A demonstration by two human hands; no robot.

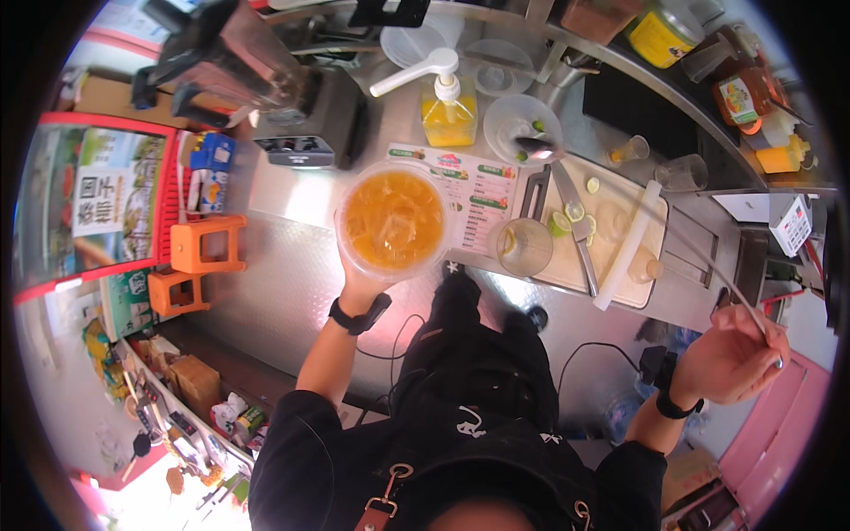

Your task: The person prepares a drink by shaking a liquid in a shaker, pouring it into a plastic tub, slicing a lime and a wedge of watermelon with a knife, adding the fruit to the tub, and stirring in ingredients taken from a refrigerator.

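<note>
My left hand (362, 279) holds up a large clear plastic cup of orange drink with ice (395, 222), its fingers mostly hidden behind the cup. Off to the right, my right hand (737, 355) grips a long thin metal bar spoon (704, 255), whose bowl (536, 147) lies over a clear plastic bowl (511, 123) holding green pieces. A white cutting board (637, 245) on the counter bears cut limes (572, 212), a knife (581, 232), a whitish rod (627, 245) and a wooden citrus reamer (643, 264). Beside the board stands a clear cup (524, 247) with a yellowish slice inside.
A printed menu (481, 199) lies on the steel counter, with a pump bottle of yellow liquid (449, 116) behind it. A blender (246, 66) stands at the back left. Two small cups (680, 172) stand beyond the board. Orange stools (207, 245) are at the left; cables (398, 352) cross the floor.
</note>
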